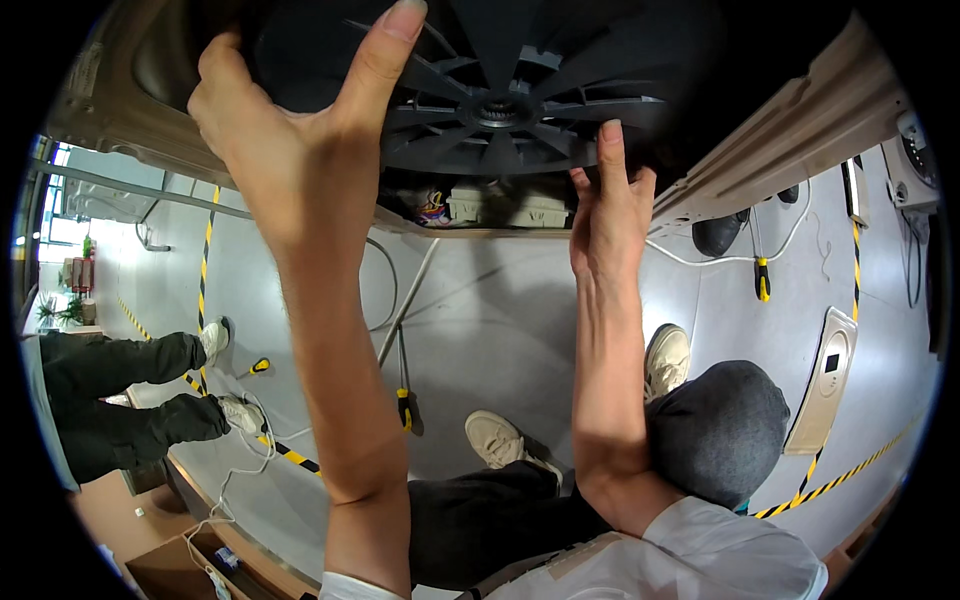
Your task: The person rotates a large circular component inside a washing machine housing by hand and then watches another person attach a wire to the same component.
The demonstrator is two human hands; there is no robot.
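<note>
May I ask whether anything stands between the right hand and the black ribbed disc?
Nothing visible does: the right hand is at the lower edge of the black ribbed disc, its thumb overlapping that edge.

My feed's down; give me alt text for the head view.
A person's left hand and right hand are at a large black ribbed disc between beige metal panels; the left thumb overlaps its face, the right thumb its lower edge. Yellow-and-black screwdrivers lie on the grey floor.
</note>
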